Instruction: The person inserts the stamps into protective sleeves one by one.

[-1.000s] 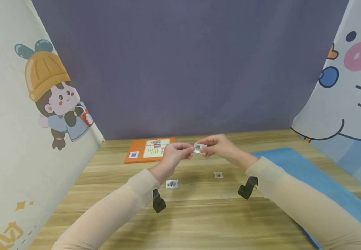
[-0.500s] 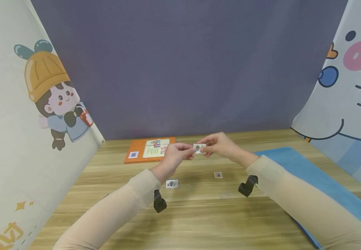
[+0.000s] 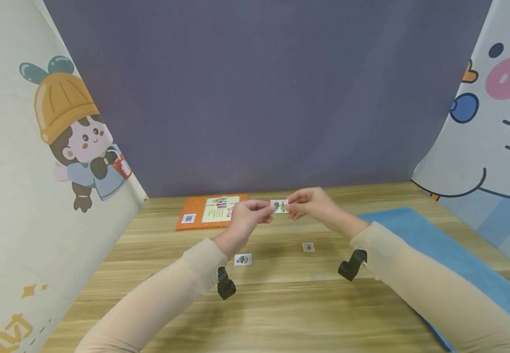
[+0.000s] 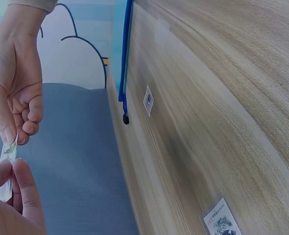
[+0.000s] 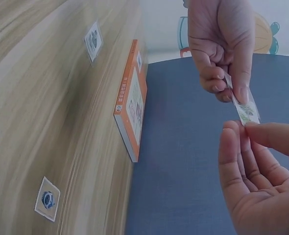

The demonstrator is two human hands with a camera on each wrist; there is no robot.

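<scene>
Held item: small printed sticker (image 3: 279,206), raised above the tabletop (image 3: 281,304), between your two hands and in front of the orange book (image 3: 210,212).
Left hand (image 3: 247,219): your thumb and forefinger pinch the sticker's left end; the other fingers are curled loosely under.
Right hand (image 3: 309,204): your fingertips pinch the opposite end, the remaining fingers folded into the palm.
Orientation: the sticker shows near edge-on in the left wrist view (image 4: 6,169), with its printed face visible from the right wrist (image 5: 246,108).
Handling (judgement): very light, thin and limp. It will likely bend or curl if you pinch it hard, and any exposed adhesive could catch on skin.
Where to hold (judgement): keep to the short ends or corners with fingertip pads only, off the printed middle.
Lying on the tabletop: one loose sticker (image 3: 243,260) near your left wrist, a smaller sticker (image 3: 308,247) well apart from it toward your right.
Also present: blue mat (image 3: 440,255) under your right forearm.
</scene>
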